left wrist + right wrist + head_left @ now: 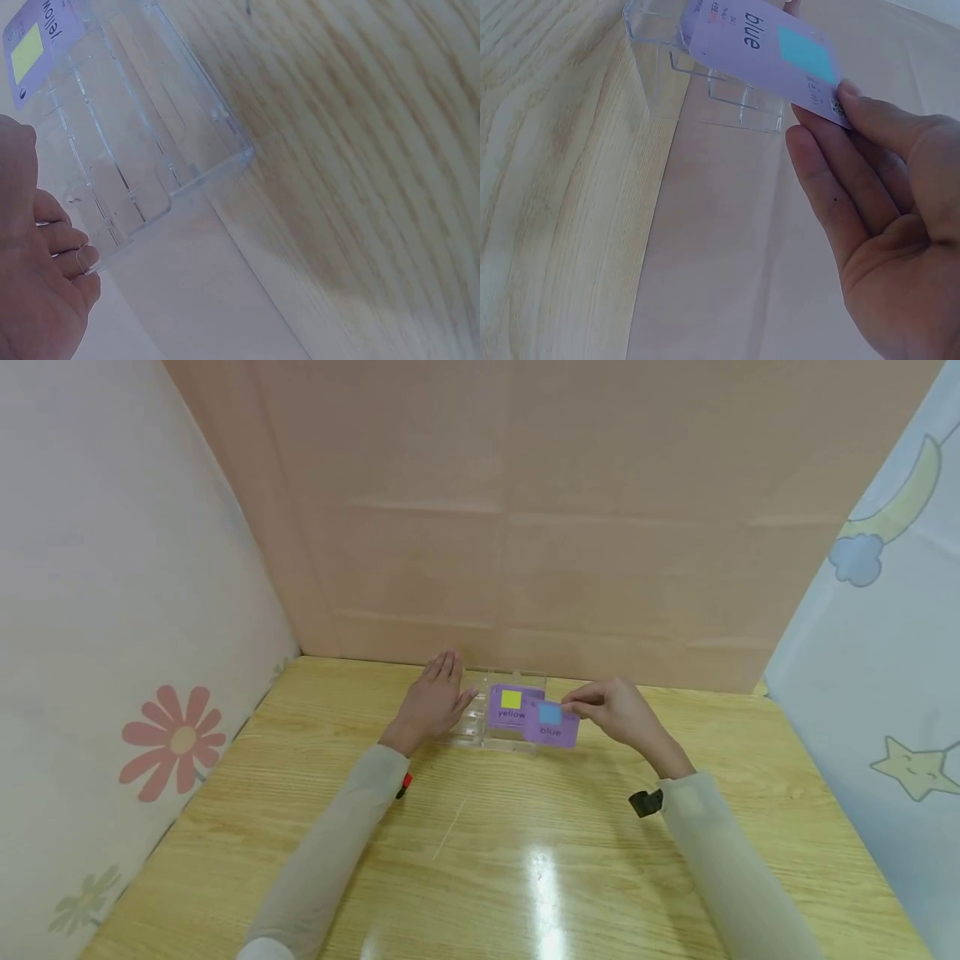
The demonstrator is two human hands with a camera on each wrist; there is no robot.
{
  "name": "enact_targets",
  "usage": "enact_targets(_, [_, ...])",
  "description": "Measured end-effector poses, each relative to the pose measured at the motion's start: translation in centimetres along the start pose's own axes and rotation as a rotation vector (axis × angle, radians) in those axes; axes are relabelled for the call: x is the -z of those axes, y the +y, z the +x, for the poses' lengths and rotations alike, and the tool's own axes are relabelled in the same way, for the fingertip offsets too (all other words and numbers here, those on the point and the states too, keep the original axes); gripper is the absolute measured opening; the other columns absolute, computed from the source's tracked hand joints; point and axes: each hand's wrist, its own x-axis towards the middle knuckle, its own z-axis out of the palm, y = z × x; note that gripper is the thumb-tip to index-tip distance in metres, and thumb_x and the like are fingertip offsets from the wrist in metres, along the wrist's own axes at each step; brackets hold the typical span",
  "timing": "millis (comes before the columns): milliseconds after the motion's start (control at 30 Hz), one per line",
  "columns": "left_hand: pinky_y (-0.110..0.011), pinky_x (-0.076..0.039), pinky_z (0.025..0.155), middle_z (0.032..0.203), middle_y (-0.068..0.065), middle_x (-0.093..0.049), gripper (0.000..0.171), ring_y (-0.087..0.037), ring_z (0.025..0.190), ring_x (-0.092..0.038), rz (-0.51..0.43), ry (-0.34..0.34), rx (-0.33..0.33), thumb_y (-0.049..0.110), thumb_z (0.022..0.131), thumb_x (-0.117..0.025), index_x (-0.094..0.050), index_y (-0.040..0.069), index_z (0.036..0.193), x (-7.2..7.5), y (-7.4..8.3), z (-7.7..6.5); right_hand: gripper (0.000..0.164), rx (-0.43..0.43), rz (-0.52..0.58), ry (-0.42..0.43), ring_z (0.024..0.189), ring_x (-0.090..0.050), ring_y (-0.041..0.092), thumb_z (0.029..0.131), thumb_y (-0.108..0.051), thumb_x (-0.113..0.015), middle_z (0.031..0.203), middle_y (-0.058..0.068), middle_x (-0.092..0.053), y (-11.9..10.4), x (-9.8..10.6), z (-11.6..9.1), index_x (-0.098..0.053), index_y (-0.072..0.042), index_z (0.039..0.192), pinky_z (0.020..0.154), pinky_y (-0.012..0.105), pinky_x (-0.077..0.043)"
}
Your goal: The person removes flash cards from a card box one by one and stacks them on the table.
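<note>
Grip of the right hand [622, 714] pinches the blue card [550, 727] by one edge, apparently leaving its print uncovered; the card is before the clear rack [142, 120], contact uncertain. Left hand [431, 703], fingers extended, lies at the rack's left side, probably steadying it. Yellow card [508, 706] sits in the rack, facing outward, above the wooden surface [480, 843].

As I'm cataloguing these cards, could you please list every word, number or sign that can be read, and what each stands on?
"yellow": on the yellow-square card at the clear rack.
"blue": on the blue-square card pinched by the right hand.
Too small or blurred to read: the finer print on both cards, and the dark code-like patch at the blue-square card's corner.
</note>
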Motion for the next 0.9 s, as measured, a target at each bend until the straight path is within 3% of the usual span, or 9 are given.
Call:
enact_targets(500, [-0.045, -0.012, 0.137, 0.174, -0.024, -0.017, 0.078, -0.035, 0.165, -0.015, 0.006, 0.006, -0.012, 0.051, 0.114, -0.024, -0.017, -0.007, 0.165, -0.1, 0.0, 0.1, 0.021, -0.006, 0.032, 0.013, 0.09, -0.081, 0.025, 0.101, -0.022, -0.072, 0.112, 0.017, -0.081, 1.7, 0.6, -1.0, -0.082, -0.008, 0.113, 0.089, 0.052, -0.064])
enact_targets(900, [-0.046, -0.011, 0.137, 0.174, -0.025, -0.016, 0.077, -0.035, 0.166, -0.012, 0.008, -0.005, -0.008, 0.05, 0.114, -0.026, -0.016, -0.007, 0.165, 0.0, 0.1, 0.3, 0.024, -0.079, 0.09, -0.055, 0.089, -0.081, 0.027, 0.101, -0.026, -0.072, 0.106, 0.014, -0.082, 4.9, 0.6, -1.5, -0.082, -0.008, 0.112, 0.091, 0.052, -0.064])
